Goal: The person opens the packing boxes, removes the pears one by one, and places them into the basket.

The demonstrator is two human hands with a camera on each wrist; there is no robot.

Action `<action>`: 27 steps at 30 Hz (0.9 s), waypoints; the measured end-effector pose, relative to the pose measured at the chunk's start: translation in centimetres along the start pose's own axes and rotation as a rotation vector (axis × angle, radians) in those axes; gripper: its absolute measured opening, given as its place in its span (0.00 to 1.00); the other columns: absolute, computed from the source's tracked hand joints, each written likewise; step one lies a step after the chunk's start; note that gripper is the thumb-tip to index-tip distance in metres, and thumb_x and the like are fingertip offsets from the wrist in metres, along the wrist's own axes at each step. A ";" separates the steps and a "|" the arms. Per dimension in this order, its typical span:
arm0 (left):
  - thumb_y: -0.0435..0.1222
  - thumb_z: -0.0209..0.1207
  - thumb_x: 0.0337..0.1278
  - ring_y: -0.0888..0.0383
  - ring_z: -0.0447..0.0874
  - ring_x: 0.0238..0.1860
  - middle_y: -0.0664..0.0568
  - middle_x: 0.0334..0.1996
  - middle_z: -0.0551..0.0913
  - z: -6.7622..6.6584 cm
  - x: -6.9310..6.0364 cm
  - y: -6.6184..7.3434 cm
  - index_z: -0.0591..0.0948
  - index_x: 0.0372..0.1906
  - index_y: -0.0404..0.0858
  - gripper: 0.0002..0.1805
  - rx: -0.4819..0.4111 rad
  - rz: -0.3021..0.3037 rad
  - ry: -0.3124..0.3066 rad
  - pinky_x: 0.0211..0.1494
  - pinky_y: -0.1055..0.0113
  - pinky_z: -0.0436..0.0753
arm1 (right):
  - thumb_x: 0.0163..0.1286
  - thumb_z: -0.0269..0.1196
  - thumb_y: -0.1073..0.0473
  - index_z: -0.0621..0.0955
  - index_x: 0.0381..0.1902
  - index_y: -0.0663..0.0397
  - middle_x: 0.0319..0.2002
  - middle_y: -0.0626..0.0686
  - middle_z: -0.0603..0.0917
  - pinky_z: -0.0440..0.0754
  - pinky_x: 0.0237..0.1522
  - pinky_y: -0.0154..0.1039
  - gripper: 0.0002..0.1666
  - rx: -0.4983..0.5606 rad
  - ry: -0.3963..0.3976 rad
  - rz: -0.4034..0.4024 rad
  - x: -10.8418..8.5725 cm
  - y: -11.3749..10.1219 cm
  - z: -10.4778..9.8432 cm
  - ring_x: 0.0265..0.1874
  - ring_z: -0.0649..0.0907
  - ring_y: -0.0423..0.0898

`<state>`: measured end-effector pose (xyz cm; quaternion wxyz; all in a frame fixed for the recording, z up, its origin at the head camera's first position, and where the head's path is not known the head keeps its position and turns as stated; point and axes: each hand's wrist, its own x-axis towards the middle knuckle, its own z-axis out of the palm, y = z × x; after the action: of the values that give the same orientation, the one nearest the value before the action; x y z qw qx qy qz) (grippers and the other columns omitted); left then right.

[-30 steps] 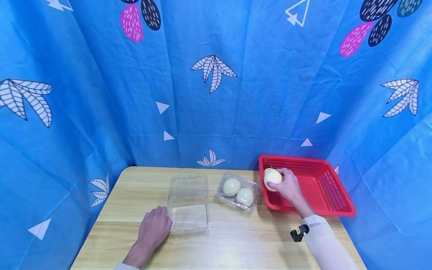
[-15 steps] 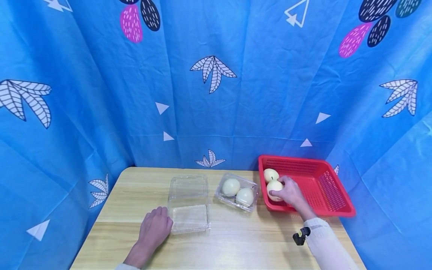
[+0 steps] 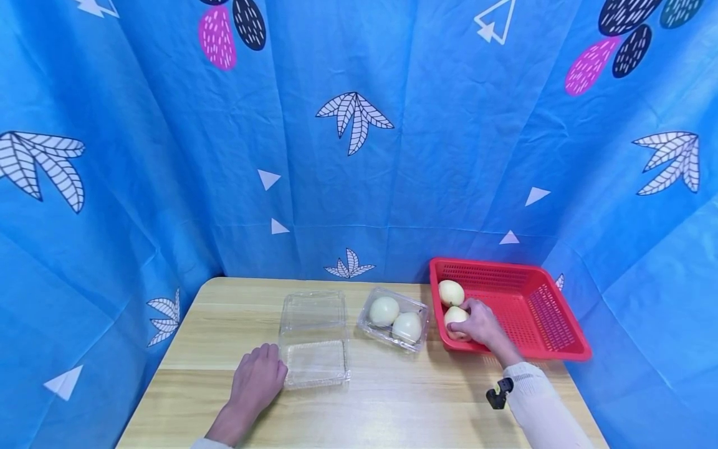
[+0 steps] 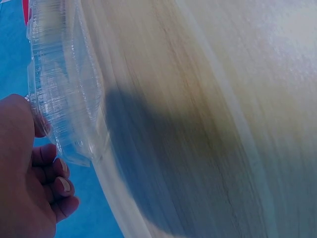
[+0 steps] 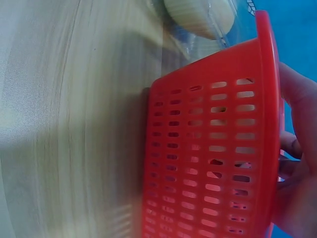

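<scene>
My right hand (image 3: 482, 324) grips a pale yellow pear (image 3: 455, 319) inside the left end of a red plastic basket (image 3: 510, 268). A second pear (image 3: 451, 292) lies just behind it, against the basket's left wall. In the right wrist view, the perforated basket wall (image 5: 208, 144) hides the pear and most of the fingers. My left hand (image 3: 257, 378) rests on the table, holding the left edge of an opened clear plastic clamshell box (image 3: 314, 362). In the left wrist view, its thumb is at the box's rim (image 4: 64, 89) and the other fingers are curled below.
A second clear plastic box (image 3: 367, 329) with two pale pears (image 3: 407, 327) stands between the opened box and the basket. Blue patterned curtain (image 3: 359, 187) hangs behind and beside the wooden table (image 3: 392, 405).
My right hand has moved from the back pear to the front one in the basket, leaving the back pear lying there. The left hand and both boxes have not moved.
</scene>
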<state>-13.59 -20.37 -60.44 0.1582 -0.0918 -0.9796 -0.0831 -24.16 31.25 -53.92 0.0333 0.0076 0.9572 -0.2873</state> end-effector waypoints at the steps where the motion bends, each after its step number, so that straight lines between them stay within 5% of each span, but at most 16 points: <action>1: 0.38 0.55 0.62 0.59 0.57 0.23 0.57 0.21 0.62 0.0 0.0 0.0 0.67 0.25 0.43 0.12 -0.002 -0.002 -0.003 0.30 0.68 0.60 | 0.50 0.80 0.50 0.79 0.48 0.65 0.42 0.63 0.85 0.81 0.36 0.42 0.35 -0.002 -0.006 0.001 0.1 0.1 0.0 0.38 0.82 0.53; 27: 0.38 0.55 0.63 0.60 0.57 0.23 0.57 0.21 0.62 0.1 0.1 0.1 0.66 0.26 0.43 0.12 -0.008 -0.018 -0.024 0.30 0.69 0.59 | 0.53 0.79 0.50 0.80 0.47 0.64 0.41 0.61 0.85 0.81 0.42 0.46 0.31 -0.030 -0.041 0.029 0.3 0.8 0.9 0.40 0.81 0.53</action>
<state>-13.68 -20.28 -60.53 0.1454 -0.0844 -0.9819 -0.0874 -24.34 31.41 -55.10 0.0574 0.0149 0.9603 -0.2724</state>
